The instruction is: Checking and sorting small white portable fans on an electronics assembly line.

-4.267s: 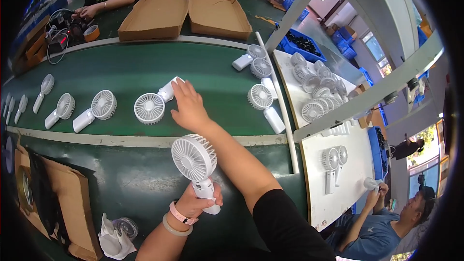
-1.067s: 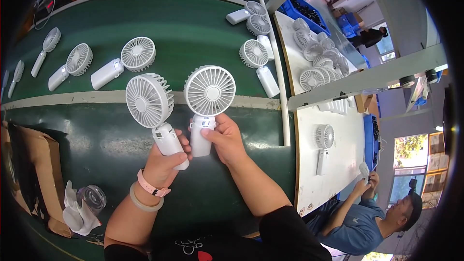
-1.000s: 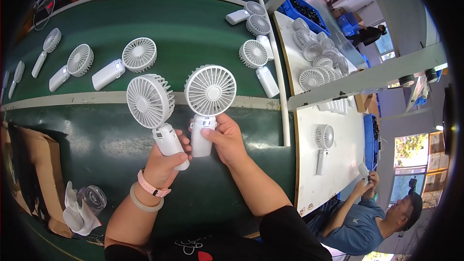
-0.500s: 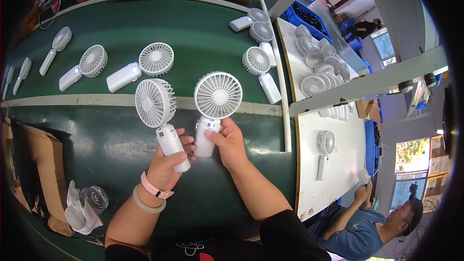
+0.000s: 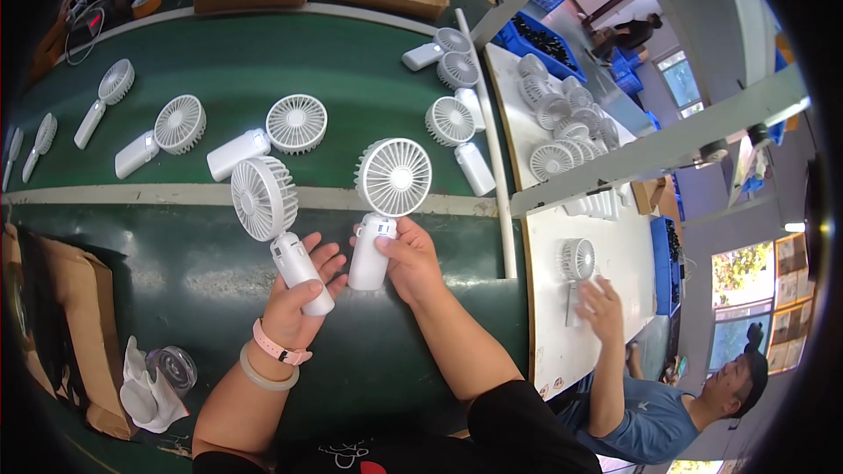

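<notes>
In my left hand [image 5: 301, 294] is a white handheld fan [image 5: 260, 199], its round head tilted to the left. My thumb presses on its handle while the other fingers are partly spread behind it. My right hand [image 5: 411, 256] grips a second white handheld fan [image 5: 367, 265] by the upper handle, thumb across its front. That fan stands upright with its grille facing me. The two fans are apart, both over the near green bench edge. Just beyond them, another white fan [image 5: 296, 124] lies on the green belt.
More fans lie along the green belt [image 5: 351, 61], with several by the white rail [image 5: 492, 149] at the right. A white side table [image 5: 562, 351] carries a cluster of fans; a co-worker's hand [image 5: 601, 307] reaches there. Cardboard boxes [image 5: 79, 316] and a white cloth [image 5: 151, 399] are at left.
My left hand's fan has shifted slightly left and away from the right one. The right hand's fan has turned a little. The co-worker has reached toward the fan standing on the side table.
</notes>
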`<state>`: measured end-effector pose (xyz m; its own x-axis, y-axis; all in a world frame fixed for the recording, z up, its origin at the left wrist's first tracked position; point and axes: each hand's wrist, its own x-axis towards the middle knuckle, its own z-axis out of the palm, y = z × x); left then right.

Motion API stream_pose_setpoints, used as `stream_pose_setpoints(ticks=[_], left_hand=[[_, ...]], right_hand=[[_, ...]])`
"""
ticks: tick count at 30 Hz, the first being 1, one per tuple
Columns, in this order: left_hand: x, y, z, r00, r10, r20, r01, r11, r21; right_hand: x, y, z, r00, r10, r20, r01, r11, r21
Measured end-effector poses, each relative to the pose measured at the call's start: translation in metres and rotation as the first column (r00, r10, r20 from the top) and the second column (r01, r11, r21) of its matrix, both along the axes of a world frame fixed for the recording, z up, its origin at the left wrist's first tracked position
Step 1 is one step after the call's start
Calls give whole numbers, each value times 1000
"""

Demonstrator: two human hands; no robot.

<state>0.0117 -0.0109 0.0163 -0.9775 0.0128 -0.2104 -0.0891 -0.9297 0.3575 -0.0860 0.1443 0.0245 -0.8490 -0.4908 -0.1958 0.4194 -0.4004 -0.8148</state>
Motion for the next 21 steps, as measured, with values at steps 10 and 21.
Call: stream_pose_setpoints(ticks=[10, 21], left_hand=[[0, 2, -2, 995, -99, -30, 100, 995, 29], [1, -3, -4, 981, -186, -52, 192, 965, 179]], right_hand=[[26, -10, 6, 540, 402, -739, 179, 804, 567], [-109, 71, 0, 592, 492, -639, 796, -229, 561]])
